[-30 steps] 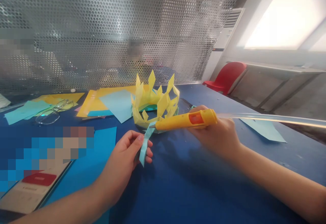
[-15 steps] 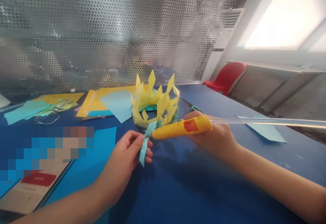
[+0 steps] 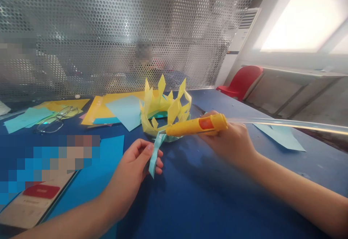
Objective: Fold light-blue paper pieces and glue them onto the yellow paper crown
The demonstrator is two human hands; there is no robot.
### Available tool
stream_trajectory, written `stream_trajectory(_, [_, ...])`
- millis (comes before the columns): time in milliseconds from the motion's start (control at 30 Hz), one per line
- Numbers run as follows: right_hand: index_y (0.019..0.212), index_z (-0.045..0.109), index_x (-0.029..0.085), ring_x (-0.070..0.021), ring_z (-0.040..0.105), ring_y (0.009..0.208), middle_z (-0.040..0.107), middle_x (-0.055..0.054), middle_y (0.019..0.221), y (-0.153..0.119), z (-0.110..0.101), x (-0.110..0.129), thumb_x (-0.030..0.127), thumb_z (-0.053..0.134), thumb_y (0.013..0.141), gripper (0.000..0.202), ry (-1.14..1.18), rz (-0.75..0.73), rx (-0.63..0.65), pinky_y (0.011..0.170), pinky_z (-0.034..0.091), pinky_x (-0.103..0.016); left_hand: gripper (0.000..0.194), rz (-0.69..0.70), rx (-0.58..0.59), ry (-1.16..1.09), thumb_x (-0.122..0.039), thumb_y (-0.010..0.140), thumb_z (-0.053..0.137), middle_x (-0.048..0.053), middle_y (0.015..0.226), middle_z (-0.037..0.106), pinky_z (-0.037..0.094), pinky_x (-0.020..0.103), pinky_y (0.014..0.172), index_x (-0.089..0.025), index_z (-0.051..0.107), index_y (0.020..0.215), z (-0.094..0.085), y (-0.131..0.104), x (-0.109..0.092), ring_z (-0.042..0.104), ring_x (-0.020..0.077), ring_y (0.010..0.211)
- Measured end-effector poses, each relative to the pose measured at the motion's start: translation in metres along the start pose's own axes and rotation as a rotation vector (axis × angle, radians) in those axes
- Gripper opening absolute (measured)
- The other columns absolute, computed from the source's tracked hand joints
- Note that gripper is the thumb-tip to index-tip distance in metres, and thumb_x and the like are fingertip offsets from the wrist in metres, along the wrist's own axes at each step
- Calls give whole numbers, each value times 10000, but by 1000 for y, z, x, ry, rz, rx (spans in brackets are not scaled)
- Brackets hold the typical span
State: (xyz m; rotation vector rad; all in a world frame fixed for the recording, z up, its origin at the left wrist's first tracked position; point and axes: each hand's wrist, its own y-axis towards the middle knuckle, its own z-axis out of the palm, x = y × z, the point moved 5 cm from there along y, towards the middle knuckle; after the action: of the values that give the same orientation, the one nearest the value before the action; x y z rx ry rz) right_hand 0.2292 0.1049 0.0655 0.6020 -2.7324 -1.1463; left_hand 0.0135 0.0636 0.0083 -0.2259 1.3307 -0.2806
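Note:
Between the thumb and fingers of my left hand [image 3: 143, 157] is a narrow, folded light-blue paper strip [image 3: 154, 157]. My right hand [image 3: 228, 141] grips a yellow glue gun [image 3: 195, 125] with a clear glue stick [image 3: 272, 122] extending from its back to the right. The gun's tip is at the strip's upper end. Just behind stands a yellow paper crown [image 3: 174, 112] with diamond-shaped points, upright on the blue table [image 3: 190, 195]. Light-blue paper shows inside and below its band, partly hidden by the gun.
Yellow paper [image 3: 99, 105], light-blue sheets [image 3: 126, 110] and glasses [image 3: 53, 123] lie at the back left. A phone [image 3: 40, 199] rests on blue card [image 3: 89, 184] at the front left. Another light-blue paper [image 3: 282, 135] is at the right. A red chair [image 3: 246, 81] stands beyond.
My right hand has raised the glue gun slightly, shifting its tip up and right to the strip's upper end. My left hand has stayed almost still.

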Motion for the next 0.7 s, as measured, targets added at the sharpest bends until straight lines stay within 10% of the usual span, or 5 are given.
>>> stream_trajectory(700, [749, 578, 161, -76, 549, 491, 588, 51, 606, 4, -11, 26, 403, 486, 989, 353, 127, -317, -167, 485, 459, -209, 237, 14, -12, 4, -326, 979, 513, -17, 769, 661, 485, 169, 609, -184, 559, 794, -1, 2, 2, 577, 66, 622])
